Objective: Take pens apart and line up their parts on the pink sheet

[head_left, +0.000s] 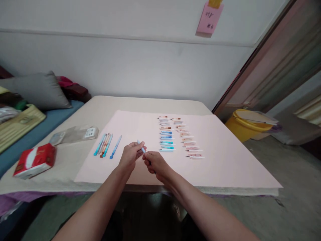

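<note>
Now two bare hands hold a pale pen (143, 150) over the near part of the pink sheet (220, 167), close to its middle. The left hand (130, 154) pinches the pen between its thumb and fingers. The right hand (155, 162) has its thumb and bent fingers closed around the near end; how hard they squeeze, nobody can tell. On the left part of the pink sheet lie a small bunch of pens (105, 144) and, just beside them, one blue pen (115, 147). Right of the sheet's middle, thin pen parts (166, 143) lie in two columns. Past its left edge are a see-through bag (74, 135) and a red pack (36, 160). A yellow bucket (237, 126) stands beyond its right edge.
</note>
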`<state>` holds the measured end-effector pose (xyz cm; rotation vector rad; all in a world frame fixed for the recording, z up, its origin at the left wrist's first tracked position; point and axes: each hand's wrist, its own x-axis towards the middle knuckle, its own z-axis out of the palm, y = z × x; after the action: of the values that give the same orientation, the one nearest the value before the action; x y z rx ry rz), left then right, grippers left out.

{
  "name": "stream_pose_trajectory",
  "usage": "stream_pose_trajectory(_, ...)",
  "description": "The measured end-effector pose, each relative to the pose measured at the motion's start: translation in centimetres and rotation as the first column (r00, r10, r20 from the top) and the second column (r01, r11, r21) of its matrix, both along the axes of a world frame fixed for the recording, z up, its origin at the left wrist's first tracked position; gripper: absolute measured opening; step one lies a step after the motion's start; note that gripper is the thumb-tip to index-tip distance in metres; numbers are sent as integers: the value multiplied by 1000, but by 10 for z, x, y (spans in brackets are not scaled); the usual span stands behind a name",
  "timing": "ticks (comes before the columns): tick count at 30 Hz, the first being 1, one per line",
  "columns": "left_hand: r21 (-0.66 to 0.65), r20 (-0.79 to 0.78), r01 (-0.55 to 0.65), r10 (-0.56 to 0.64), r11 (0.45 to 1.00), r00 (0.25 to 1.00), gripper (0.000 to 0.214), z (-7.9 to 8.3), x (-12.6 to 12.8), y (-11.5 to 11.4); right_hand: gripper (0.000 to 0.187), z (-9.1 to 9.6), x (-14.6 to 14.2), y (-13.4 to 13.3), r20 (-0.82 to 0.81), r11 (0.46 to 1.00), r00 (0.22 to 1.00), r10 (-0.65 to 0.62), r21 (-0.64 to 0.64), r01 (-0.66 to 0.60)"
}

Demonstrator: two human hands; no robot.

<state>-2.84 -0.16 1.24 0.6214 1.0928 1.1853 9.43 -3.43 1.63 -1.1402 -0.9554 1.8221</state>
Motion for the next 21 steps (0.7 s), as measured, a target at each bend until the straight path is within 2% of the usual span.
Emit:
stream_pose_trajectory(2,10,96,71,-71,997,993,19,1,-1,-1,10,2,3,2,-33,999,999,14,-51,-16)
stream_pose_trajectory(5,58,217,169,-178,984,960,25,3,-2,0,11,5,8,5,-76,993,996,57,-101,-64)
stream_pose_trajectory(12,66,22,104,-105,992,994,18,-3,-1,1,9,5,7,2,-28,998,999,39,-50,-40)
stream_pose_trajectory(14,35,38,104,-105,994,994,18,-3,-1,0,9,5,7,1,-37,997,998,41,-57,-43)
stream_pose_trajectory(18,19,200,165,-165,986,966,24,1,-2,0,10,5,10,3,-61,995,997,56,-81,-61)
stream_pose_trajectory(21,47,127,150,-155,988,980,21,1,-3,1,10,6,11,3,-54,995,997,64,-72,-68)
